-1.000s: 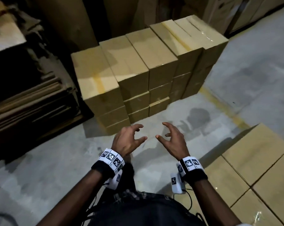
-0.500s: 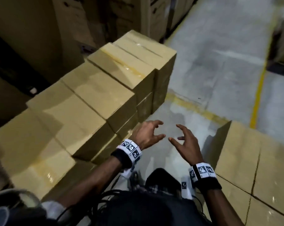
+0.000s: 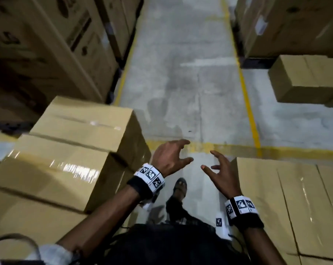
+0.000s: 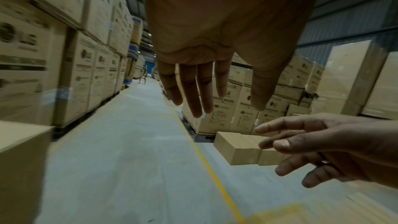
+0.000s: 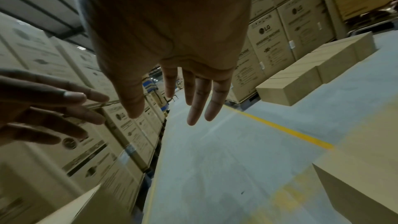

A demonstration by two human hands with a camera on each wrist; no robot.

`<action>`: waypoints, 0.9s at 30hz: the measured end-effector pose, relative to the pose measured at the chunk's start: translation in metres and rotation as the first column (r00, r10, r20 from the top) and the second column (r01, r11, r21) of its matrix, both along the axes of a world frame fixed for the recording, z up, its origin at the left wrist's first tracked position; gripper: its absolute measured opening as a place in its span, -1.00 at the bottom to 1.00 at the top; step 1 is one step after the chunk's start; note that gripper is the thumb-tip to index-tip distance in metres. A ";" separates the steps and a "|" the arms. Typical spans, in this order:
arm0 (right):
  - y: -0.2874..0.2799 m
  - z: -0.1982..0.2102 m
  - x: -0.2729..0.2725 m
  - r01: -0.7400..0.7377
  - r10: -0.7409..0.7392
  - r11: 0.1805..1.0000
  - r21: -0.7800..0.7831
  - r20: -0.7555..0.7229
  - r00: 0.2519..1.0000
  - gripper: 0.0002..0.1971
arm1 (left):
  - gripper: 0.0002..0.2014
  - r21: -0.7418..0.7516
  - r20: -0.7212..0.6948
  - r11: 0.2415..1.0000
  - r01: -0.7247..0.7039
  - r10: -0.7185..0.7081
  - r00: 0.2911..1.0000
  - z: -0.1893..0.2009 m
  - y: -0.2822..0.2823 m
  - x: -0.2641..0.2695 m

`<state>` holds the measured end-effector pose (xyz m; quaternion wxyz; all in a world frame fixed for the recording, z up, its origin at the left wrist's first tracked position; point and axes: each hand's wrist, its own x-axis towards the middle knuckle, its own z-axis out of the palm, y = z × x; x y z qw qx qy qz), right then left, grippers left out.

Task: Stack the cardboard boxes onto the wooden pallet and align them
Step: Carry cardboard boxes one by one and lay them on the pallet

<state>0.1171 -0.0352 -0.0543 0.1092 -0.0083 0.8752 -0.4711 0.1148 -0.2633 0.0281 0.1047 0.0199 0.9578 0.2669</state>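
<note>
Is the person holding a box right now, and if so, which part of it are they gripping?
Nothing is held. The left hand and right hand hang over the floor, fingers spread, touching no box.

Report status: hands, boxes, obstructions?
Left hand open, empty. Right hand open, empty. Box stacks left and right, untouched. Aisle floor between unobstructed.

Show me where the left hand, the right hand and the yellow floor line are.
left hand (image 3: 168, 157), head view, back of the hand.
right hand (image 3: 224, 175), head view, palm.
yellow floor line (image 3: 248, 104), head view, the stripe along the aisle's right side.
</note>
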 end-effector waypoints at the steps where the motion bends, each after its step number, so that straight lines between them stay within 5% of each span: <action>1: 0.006 0.003 -0.034 0.029 -0.029 1.000 -0.008 -0.015 0.999 -0.34 | -0.35 0.000 -0.003 0.999 0.035 -0.035 0.999 0.005 0.009 -0.040; 17: 0.115 0.020 -0.422 0.423 -0.425 0.905 -0.044 -0.044 0.904 -0.41 | -0.34 0.079 0.021 0.933 0.351 -0.353 0.935 -0.008 0.138 -0.505; 27: 0.218 0.031 -0.632 0.675 -0.673 0.738 0.011 -0.059 0.737 -0.40 | -0.30 -0.008 0.032 0.739 0.674 -0.673 0.739 -0.013 0.278 -0.760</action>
